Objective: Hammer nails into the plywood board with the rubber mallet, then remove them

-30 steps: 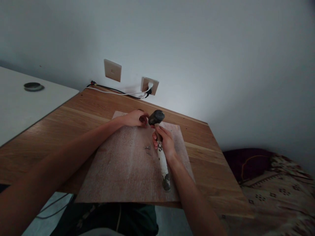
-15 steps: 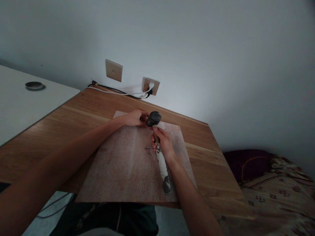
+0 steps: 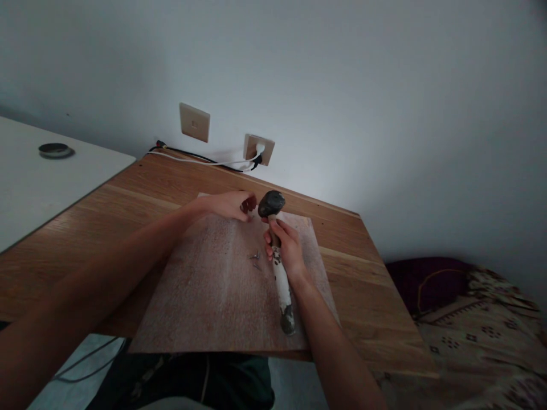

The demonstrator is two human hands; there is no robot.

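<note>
My right hand is wrapped around the handle of a hammer, close under its dark, blocky head. The handle is white and chipped, with a dark grey end pointing toward me. My left hand is over the far part of a reddish-brown wooden board, just left of the hammer head and apart from it. Its fingers are curled together; whatever lies between the fingertips is too small to make out. A few loose nails lie on the board left of the hammer handle.
Beneath the board is a wooden table set against the wall. Cables run along its back edge to a wall socket. A white surface with a round dark-topped object adjoins at left; patterned bedding lies at right.
The hammer head has separated from my left hand, tilting slightly right. My left hand has drawn a little to the left, and the nails on the board show more fully.
</note>
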